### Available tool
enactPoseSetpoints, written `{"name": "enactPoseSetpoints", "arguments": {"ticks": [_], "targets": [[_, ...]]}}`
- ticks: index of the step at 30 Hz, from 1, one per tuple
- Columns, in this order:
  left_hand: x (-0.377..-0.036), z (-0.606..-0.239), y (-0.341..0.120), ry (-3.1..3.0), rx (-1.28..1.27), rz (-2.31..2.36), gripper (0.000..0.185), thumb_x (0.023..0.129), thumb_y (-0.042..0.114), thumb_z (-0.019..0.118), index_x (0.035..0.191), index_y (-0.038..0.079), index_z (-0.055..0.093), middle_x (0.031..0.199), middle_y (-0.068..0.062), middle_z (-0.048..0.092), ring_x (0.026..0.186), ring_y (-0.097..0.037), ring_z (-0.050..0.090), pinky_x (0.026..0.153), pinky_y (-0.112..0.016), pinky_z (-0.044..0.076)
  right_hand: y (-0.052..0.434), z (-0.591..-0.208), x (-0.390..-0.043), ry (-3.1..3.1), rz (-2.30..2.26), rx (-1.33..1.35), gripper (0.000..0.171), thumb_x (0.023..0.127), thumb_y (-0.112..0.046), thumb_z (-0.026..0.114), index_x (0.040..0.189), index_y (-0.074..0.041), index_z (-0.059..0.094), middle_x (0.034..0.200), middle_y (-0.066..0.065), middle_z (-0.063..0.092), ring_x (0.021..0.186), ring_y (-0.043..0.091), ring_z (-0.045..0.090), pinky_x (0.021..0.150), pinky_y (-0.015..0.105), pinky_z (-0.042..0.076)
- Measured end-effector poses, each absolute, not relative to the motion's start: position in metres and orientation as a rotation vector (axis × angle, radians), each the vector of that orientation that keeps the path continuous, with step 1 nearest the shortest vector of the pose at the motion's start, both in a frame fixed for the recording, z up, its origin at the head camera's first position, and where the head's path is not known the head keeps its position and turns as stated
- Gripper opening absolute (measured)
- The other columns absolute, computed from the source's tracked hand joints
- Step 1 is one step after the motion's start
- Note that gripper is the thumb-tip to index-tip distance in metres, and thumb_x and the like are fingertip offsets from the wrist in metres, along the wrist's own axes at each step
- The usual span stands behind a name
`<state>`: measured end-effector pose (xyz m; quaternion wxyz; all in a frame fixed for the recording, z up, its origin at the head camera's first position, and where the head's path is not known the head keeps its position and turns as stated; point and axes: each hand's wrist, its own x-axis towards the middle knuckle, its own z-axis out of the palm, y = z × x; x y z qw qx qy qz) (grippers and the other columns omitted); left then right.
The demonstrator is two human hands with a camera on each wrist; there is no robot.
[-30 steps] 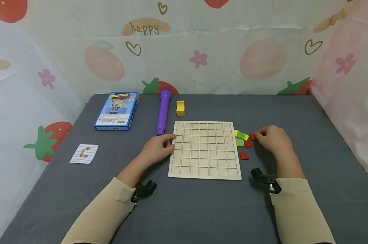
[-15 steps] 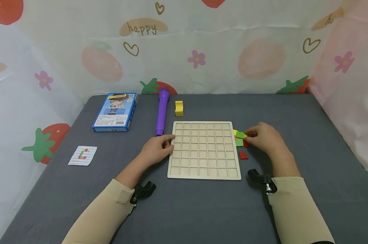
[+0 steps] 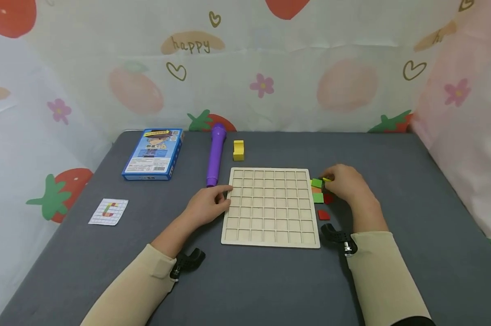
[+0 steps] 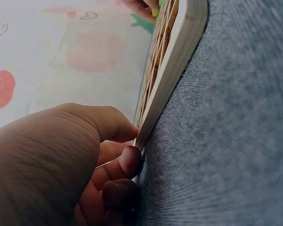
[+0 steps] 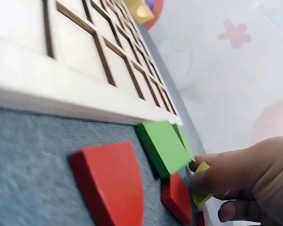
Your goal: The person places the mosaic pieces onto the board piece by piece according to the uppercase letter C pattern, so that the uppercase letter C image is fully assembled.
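A pale wooden grid board (image 3: 271, 208) lies in the middle of the table in the head view. My left hand (image 3: 204, 206) holds its left edge, thumb and fingertips right at the rim in the left wrist view. Just past the board's right edge, my right hand (image 3: 346, 182) pinches a small yellow block (image 5: 201, 186) between thumb and fingers. Close by are a green block (image 5: 162, 146), a larger red block (image 5: 113, 181) and a smaller red block (image 5: 178, 197). The right hand hides part of this little group in the head view.
Behind the board stands a yellow block piece (image 3: 238, 151), with a purple microphone-shaped stick (image 3: 216, 154) beside it. A blue box (image 3: 153, 155) lies at the back left. Nearer, a card (image 3: 108, 211) shows a coloured grid pattern. A printed curtain (image 3: 286, 108) hangs behind the table.
My right hand has moved left from a red block to the yellow block and now pinches it. My left hand stays at the board's edge. The head view has tilted slightly.
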<state>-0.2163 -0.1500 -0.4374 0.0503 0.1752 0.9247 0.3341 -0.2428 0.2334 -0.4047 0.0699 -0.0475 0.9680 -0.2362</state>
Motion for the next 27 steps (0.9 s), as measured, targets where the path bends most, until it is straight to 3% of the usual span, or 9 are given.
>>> {"name": "enactPoseSetpoints", "arguments": {"ticks": [3,8,14,18,27], "targets": [[-0.216,-0.439,-0.149,2.812,0.535,1.021,0.040,0.099,0.020,0.064,0.138,0.011,0.065,0.070,0.002,0.056,0.058,-0.013,0.047,0.057,-0.032,0.036,0.238,-0.404,-0.239,2.929,-0.794,-0.087,0.028,0.101,-0.011,0.061,0.123,0.002,0.071,0.121,0.025,0.064,0.103,0.038,0.058,0.084,0.052,0.049],[-0.215,-0.438,-0.150,2.814,0.529,1.029,0.040,0.099,0.020,0.064,0.138,0.011,0.066,0.070,0.002,0.055,0.057,-0.013,0.047,0.056,-0.032,0.036,0.241,-0.405,-0.237,3.018,-0.821,-0.103,0.025,0.098,-0.010,0.066,0.120,0.001,0.072,0.110,0.021,0.064,0.097,0.037,0.058,0.082,0.051,0.048],[-0.216,-0.437,-0.149,2.815,0.542,1.019,0.040,0.099,0.019,0.064,0.138,0.010,0.066,0.069,0.002,0.055,0.057,-0.013,0.047,0.056,-0.032,0.035,0.244,-0.403,-0.238,2.953,-0.760,-0.152,0.033,0.096,-0.013,0.070,0.127,0.000,0.069,0.102,0.017,0.061,0.086,0.032,0.055,0.074,0.046,0.046],[-0.217,-0.436,-0.148,2.810,0.542,1.023,0.041,0.099,0.019,0.064,0.138,0.010,0.065,0.070,0.002,0.055,0.057,-0.013,0.047,0.056,-0.032,0.035,0.252,-0.397,-0.237,2.872,-0.793,-0.140,0.040,0.096,-0.010,0.069,0.134,0.001,0.065,0.106,0.020,0.059,0.087,0.033,0.054,0.074,0.045,0.046],[-0.215,-0.436,-0.149,2.803,0.521,1.024,0.041,0.098,0.019,0.064,0.139,0.010,0.065,0.070,0.002,0.055,0.058,-0.013,0.047,0.056,-0.032,0.035,0.255,-0.402,-0.239,2.821,-0.744,-0.114,0.041,0.096,-0.015,0.067,0.134,0.000,0.066,0.125,0.027,0.062,0.109,0.040,0.057,0.093,0.057,0.046]]}}
